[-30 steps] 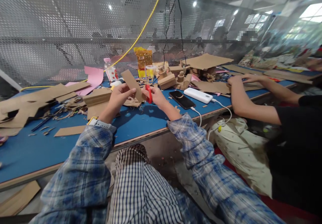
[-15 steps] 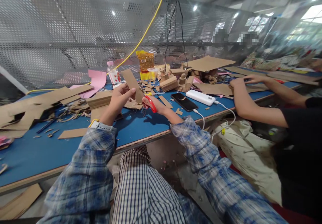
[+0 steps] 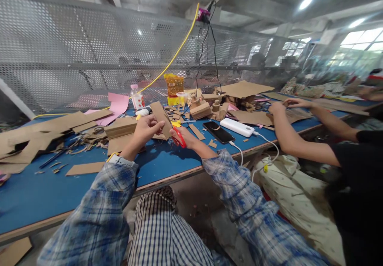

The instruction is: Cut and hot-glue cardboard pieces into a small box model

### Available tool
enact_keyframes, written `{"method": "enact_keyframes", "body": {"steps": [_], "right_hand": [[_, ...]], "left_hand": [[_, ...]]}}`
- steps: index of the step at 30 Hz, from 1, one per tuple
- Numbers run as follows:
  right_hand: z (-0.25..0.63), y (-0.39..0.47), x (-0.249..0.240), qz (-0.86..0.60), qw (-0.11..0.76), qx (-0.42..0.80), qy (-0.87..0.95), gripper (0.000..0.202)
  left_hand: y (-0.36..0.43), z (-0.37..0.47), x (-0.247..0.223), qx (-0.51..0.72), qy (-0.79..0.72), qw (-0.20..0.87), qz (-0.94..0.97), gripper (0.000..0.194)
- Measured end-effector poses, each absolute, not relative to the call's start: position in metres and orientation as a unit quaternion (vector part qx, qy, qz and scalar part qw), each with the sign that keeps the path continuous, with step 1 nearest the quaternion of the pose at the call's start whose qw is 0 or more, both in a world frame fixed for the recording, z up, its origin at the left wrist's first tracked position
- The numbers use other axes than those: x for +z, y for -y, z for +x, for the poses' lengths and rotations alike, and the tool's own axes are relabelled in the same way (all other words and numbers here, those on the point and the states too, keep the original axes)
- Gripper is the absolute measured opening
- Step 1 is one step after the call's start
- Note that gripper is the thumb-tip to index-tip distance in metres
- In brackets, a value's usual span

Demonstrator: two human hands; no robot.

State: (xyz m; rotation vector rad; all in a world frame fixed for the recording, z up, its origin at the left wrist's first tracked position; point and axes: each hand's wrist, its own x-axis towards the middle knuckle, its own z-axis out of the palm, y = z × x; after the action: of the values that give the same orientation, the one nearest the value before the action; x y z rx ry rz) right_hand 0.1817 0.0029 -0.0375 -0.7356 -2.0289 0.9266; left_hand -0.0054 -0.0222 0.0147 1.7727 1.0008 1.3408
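Observation:
My left hand grips a narrow strip of cardboard between thumb and fingers, tilted above the blue table. Closed around red-handled scissors, my right hand is at the strip's right side. The scissor blades lie along the strip's right edge; how far they are apart I cannot tell. Behind my left hand is a stack of cardboard pieces. A loose cardboard strip lies on the table to the right of my right hand.
A black phone and a white power bank lie to the right, with white cables. Cardboard sheets and scraps cover the left. A pink-capped bottle stands behind. A co-worker's hands handle cardboard at the right.
The view has tilted up a little, so the table appears lower. My hands still hold the cardboard strip and scissors close together, the strip slightly lower and further right in view.

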Motion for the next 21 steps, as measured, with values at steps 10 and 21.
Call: {"method": "enact_keyframes", "body": {"steps": [10,21], "right_hand": [[0.183,-0.001,-0.038,-0.308,0.386,0.375,0.785,0.065],[0.181,0.002,-0.036,-0.331,0.368,0.371,0.786,0.056]], "left_hand": [[0.017,-0.006,0.009,0.515,-0.396,0.350,0.675,0.053],[0.016,-0.005,0.004,0.525,-0.408,0.364,0.652,0.054]]}}
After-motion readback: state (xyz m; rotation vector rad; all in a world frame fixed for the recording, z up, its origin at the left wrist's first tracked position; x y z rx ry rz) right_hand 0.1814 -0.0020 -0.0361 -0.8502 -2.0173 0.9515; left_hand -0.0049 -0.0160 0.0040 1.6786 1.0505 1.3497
